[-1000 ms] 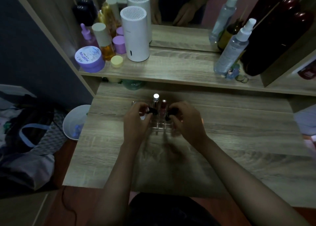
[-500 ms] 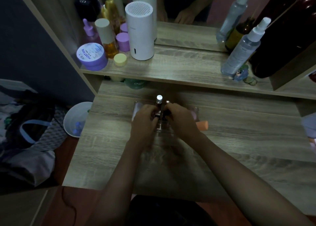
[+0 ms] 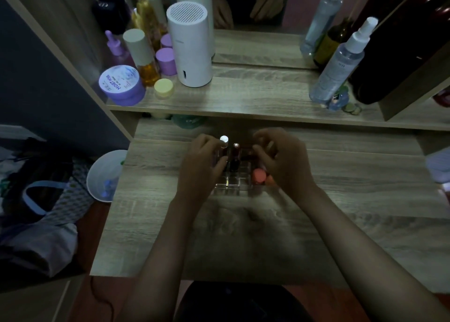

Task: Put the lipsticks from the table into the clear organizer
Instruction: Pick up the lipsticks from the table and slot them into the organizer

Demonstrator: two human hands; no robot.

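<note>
The clear organizer (image 3: 233, 183) stands on the wooden table (image 3: 243, 236), between my hands. A silver-capped lipstick (image 3: 224, 140) and a dark red lipstick (image 3: 235, 151) stand upright in its back left cells. My left hand (image 3: 201, 168) is at the organizer's left side, thumb and fingers closed round the silver-capped tube. My right hand (image 3: 283, 162) curls over the right side. A coral lipstick (image 3: 258, 176) sits at the front right cells, touching the base of my right thumb. The back right cells are hidden by my fingers.
A shelf (image 3: 255, 102) just behind the organizer carries a white cylinder (image 3: 190, 46), purple jars (image 3: 121, 85), an amber bottle (image 3: 145, 61) and spray bottles (image 3: 341, 61). A mirror behind it reflects my hands. A white bin (image 3: 107, 175) and bags lie on the floor to the left.
My hands have spread apart from the middle of the organizer. The coral lipstick moved from the table right of my right hand to the organizer's front right.
</note>
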